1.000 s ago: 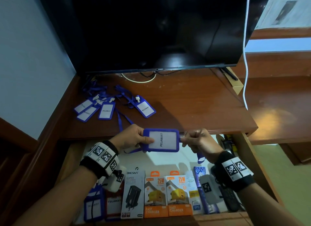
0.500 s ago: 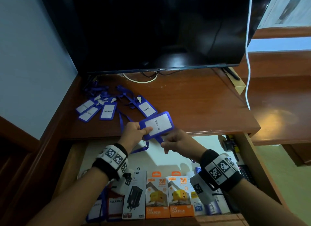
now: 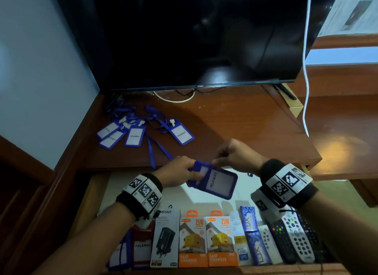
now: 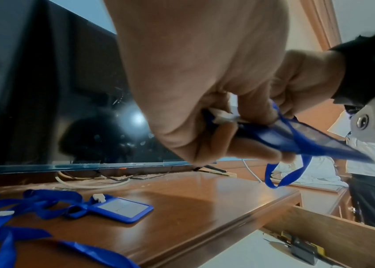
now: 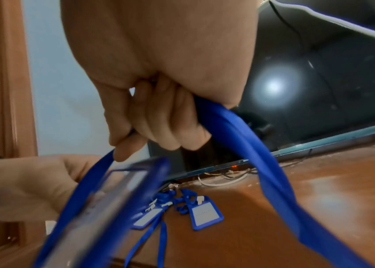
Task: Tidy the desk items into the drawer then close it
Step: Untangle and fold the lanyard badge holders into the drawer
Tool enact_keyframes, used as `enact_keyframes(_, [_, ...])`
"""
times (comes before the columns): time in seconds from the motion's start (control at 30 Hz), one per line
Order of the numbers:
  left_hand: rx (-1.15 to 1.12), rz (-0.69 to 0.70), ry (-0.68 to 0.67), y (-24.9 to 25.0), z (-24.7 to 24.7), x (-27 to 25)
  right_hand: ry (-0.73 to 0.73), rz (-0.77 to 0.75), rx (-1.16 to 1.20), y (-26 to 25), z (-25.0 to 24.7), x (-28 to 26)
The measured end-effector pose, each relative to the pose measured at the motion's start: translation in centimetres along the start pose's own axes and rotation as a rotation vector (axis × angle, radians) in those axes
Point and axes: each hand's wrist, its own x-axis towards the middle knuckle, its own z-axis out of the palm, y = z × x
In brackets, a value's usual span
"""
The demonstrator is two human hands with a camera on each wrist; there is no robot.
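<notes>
**Blue badge holder held over the open drawer**

Blue badge holders [image 3: 135, 135] lie in a loose heap at the far left of the wooden desk [image 3: 235, 129], their lanyards tangled behind them, and one more sits just to the right of the heap. A dark television [image 3: 194, 37] stands at the back of the desk, with a white cable [image 3: 305, 70] hanging down its right side.

Nearer the front, the left hand [image 3: 177, 171] pinches the top end of a blue badge holder [image 3: 217, 181] marked PELAWAT, thumb on top and fingers curled beneath. It hangs in the air, tilted, above the open drawer [image 3: 90, 203] and just past the desk's front edge. The right hand [image 3: 235, 155] meets it from above, fingers curled tight around the blue lanyard [image 5: 246, 137], which loops down from the fist.

Along the drawer's near edge runs a row: two more badge holders at the left, a black-and-white charger box [image 3: 165, 238], two orange charger boxes [image 3: 206, 241], some small blue packets [image 3: 252, 238], and remote controls [image 3: 296, 240] at the right.
</notes>
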Motion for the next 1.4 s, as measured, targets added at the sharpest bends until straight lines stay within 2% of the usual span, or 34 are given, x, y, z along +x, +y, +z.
enact_keyframes(0.13, [-0.136,-0.028,-0.174,-0.4,0.0,-0.6,-0.063,0.027,0.113,1.7,0.9,-0.6])
enact_keyframes(0.23, [-0.249,-0.024,-0.207,-0.7,0.3,-1.1,-0.085,0.054,0.338,3.5,2.4,-1.2])
enact_keyframes(0.37, [-0.357,-0.007,-0.139,-1.9,0.9,-0.8,-0.017,0.125,0.598,5.7,5.1,-1.3])
enact_keyframes(0.5, [-0.616,0.016,-0.052,-2.3,2.7,-0.3,0.175,0.27,0.805,5.9,7.0,-1.4])
enact_keyframes(0.63, [-0.807,-0.022,0.137,-1.8,3.7,-0.3,0.145,0.296,0.97,5.2,8.7,-1.0])
enact_keyframes(0.73, [-0.903,-0.088,0.356,-1.3,3.6,0.1,0.111,0.284,0.896,4.9,9.8,-0.6])
enact_keyframes(0.83, [-0.909,-0.131,0.539,-1.9,3.8,0.9,-0.002,0.184,0.783,3.5,10.5,-0.9])
enact_keyframes(0.9, [-0.845,-0.128,0.598,-2.4,4.5,1.1,-0.068,0.13,0.671,2.1,10.3,-1.2])
enact_keyframes(1.0, [-0.607,-0.116,0.653,-3.0,5.6,0.8,-0.114,0.099,0.474,0.8,9.4,-1.2])
enact_keyframes(1.1, [-0.368,-0.127,0.596,-3.6,6.3,0.5,-0.088,0.071,0.347,0.7,8.1,-1.0])
enact_keyframes(1.33, [-0.163,-0.066,0.283,-3.6,7.3,0.2,0.009,0.003,0.182,3.0,6.1,-0.5])
enact_keyframes(1.4, [-0.126,-0.065,0.214,-3.1,7.2,-0.1,0.015,0.008,0.073,3.4,5.5,-0.4])
